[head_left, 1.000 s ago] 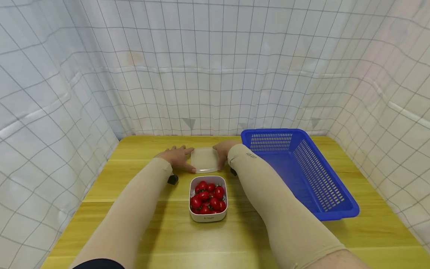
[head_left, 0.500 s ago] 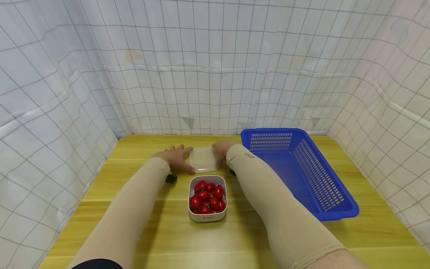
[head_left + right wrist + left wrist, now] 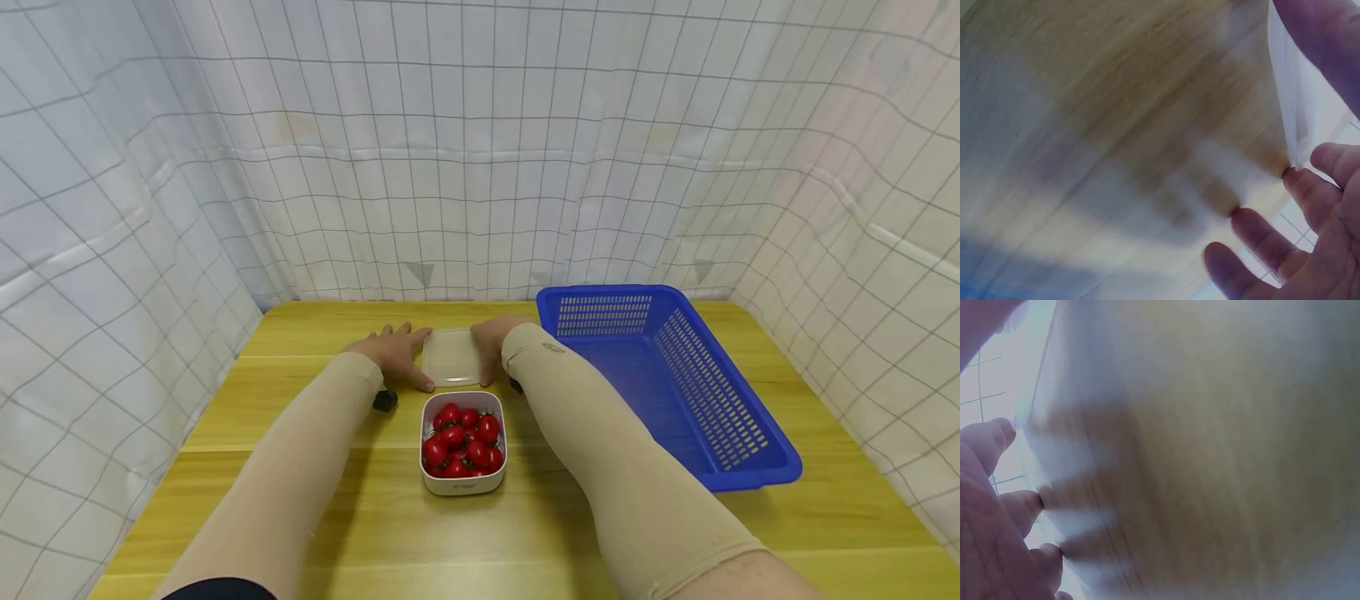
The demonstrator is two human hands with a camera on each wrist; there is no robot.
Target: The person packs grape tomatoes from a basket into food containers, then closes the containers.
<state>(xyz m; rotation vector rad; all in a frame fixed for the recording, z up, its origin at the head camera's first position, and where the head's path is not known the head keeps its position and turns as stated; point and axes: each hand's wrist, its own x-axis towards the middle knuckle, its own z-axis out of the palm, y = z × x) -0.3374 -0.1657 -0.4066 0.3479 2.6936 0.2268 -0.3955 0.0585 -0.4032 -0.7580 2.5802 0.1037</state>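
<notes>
A pale translucent lid (image 3: 452, 357), square with rounded corners, lies on the wooden table between both hands. At its left edge is my left hand (image 3: 390, 354), fingers spread, thumb and index finger right by the lid. My right hand (image 3: 493, 342) is at the opposite edge and covers part of that side. In the right wrist view the lid's edge (image 3: 1284, 106) shows between thumb and forefinger, with fingertips (image 3: 1244, 219) down at the tabletop. Nearer to me, a white box (image 3: 463, 486) holds several red cherry tomatoes (image 3: 477, 452).
A large blue plastic basket (image 3: 750, 479) with slotted walls stands on the right, close beside my right forearm. White gridded curtains (image 3: 480, 167) enclose the wooden table (image 3: 465, 550) at the back and both sides.
My right hand has shifted slightly left along with the lid. The left hand stays almost where it was, and the tomato box and basket have not moved.
</notes>
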